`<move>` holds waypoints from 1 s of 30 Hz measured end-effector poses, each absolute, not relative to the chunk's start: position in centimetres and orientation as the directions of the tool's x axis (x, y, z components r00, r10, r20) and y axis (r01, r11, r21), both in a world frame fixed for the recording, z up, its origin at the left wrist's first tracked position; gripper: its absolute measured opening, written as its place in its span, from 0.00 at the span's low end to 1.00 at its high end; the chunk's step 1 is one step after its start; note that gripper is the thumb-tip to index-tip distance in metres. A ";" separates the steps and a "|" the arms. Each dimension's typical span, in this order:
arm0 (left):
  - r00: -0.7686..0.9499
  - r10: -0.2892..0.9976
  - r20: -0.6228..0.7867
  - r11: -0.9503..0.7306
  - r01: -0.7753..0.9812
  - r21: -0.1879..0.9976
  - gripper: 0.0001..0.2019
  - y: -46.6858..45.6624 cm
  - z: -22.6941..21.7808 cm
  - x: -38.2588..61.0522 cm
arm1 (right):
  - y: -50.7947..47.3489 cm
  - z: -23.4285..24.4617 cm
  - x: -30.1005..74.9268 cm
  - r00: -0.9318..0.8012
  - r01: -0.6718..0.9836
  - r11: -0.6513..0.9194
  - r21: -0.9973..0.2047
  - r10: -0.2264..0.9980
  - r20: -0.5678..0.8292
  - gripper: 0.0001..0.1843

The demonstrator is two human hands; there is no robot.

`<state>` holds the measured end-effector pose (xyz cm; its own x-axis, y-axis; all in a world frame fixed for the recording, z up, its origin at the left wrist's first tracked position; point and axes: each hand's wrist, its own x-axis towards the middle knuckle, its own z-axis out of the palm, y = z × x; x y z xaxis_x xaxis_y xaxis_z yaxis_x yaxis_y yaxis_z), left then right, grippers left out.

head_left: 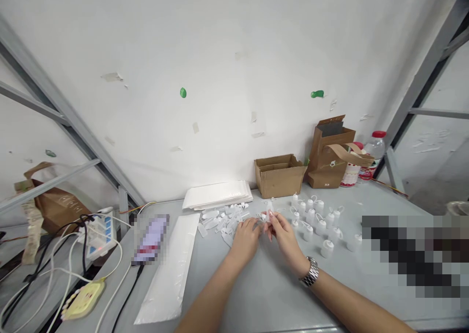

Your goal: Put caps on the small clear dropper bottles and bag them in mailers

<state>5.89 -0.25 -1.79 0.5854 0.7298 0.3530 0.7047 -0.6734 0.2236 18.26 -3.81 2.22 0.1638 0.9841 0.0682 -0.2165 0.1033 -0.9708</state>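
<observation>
R hand (281,228) pinched small translucent-white plastic bottle (270,205); L hand (246,238) beside small white plastic cap (263,217), grip unclear; prob. capping step, next move called for careful alignment

Two hands (284,231) here, one metal wristwatch (311,272)! And look, at least a dozen small capped bottles (327,249), two brown paper bags (328,159), one open cardboard box (280,184)!
</observation>
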 end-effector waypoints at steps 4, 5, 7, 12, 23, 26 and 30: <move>0.521 0.782 0.341 -0.611 0.749 0.257 0.10 -0.1 -1.7 5.6 | -3.8 2.0 18.3 0.147 -0.225 0.082 -0.971 0.988 0.049 0.25; 0.497 0.798 0.341 -0.591 0.755 0.282 0.09 0.0 -1.6 5.5 | -3.7 1.9 18.3 0.142 -0.223 0.076 -0.972 0.989 0.045 0.25; 0.451 0.824 0.345 -0.556 0.761 0.333 0.08 0.0 -1.6 5.5 | -3.7 1.8 18.2 0.137 -0.216 0.065 -0.974 0.990 0.036 0.26; 0.377 0.850 0.368 -0.515 0.739 0.434 0.10 -0.4 -1.7 6.1 | -3.9 1.7 18.0 0.127 -0.192 0.048 -0.980 0.992 0.024 0.26; -0.092 0.995 0.028 -0.044 -0.180 0.983 0.10 0.1 0.5 3.9 | -4.2 1.4 17.4 -0.034 -0.096 0.022 -0.995 0.999 0.025 0.25; -0.045 0.997 -0.063 0.041 -0.386 0.921 0.12 -0.2 1.0 4.0 | -4.5 1.0 17.0 -0.113 -0.044 0.008 -0.999 0.994 0.013 0.23; 0.080 0.989 -0.124 0.147 -0.494 0.857 0.13 -0.8 1.3 4.4 | -4.6 0.4 16.7 -0.091 0.012 0.006 -1.000 0.996 0.005 0.22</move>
